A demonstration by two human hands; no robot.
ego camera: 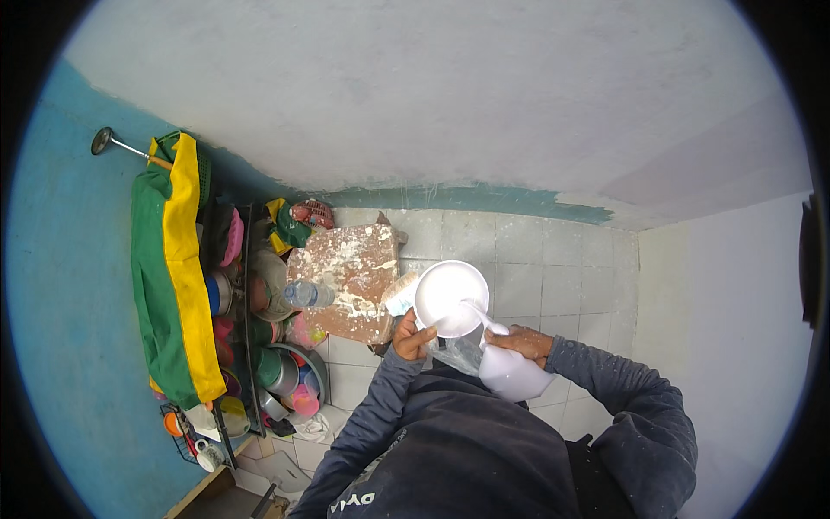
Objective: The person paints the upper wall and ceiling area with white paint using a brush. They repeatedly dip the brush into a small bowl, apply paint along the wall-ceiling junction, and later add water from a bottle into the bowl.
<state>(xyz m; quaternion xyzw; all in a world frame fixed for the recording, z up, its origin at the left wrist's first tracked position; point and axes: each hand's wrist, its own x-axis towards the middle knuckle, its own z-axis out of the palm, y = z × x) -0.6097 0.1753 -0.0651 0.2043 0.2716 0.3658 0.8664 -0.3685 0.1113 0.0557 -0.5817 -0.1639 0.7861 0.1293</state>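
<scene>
My left hand (412, 337) grips the near left rim of a round white plastic tub (418, 285), thumb over the edge. White liquid that looks like paint covers the inside. My right hand (524, 344) squeezes the neck of a clear plastic bag full of white liquid (515, 375). From the bag's mouth a white stream (476, 311) runs down into the tub. A crumpled clear plastic bag (462, 355) hangs below the tub, partly hidden. Beside the tub's left side is a pale object (400, 293), partly hidden and too unclear to name.
A paint-spattered wooden stool (353, 259) bears a clear plastic bottle (308, 294). Along the blue wall (71, 259) stands a dish rack with a green and yellow cover (185, 279), a ladle (123, 144), and several pots and basins (279, 370). The white-painted wall (421, 97) rises ahead above floor tiles (519, 285).
</scene>
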